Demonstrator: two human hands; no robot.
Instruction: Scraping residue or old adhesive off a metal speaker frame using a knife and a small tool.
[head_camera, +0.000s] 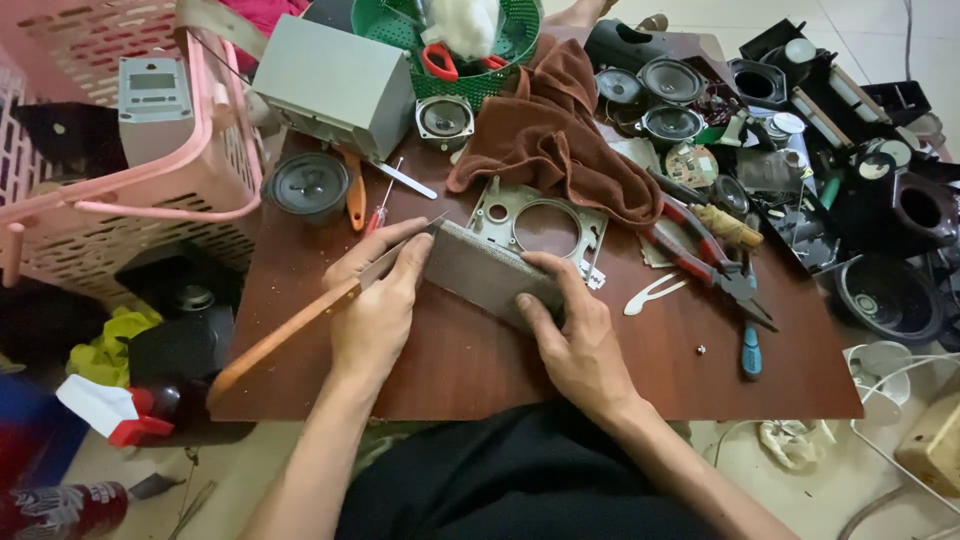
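The left hand (375, 325) grips a knife (300, 325), its blade wedged at the grille's (490, 275) left edge. The right hand (570, 335) clamps the grille, which looks not yet pried open; 1 bare plate (500, 205) lies behind it.

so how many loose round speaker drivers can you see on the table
5: a large one at the left by the pink basket, a small one below the green basket, and three clustered beyond the brown cloth. The clutter on the right may hide more.
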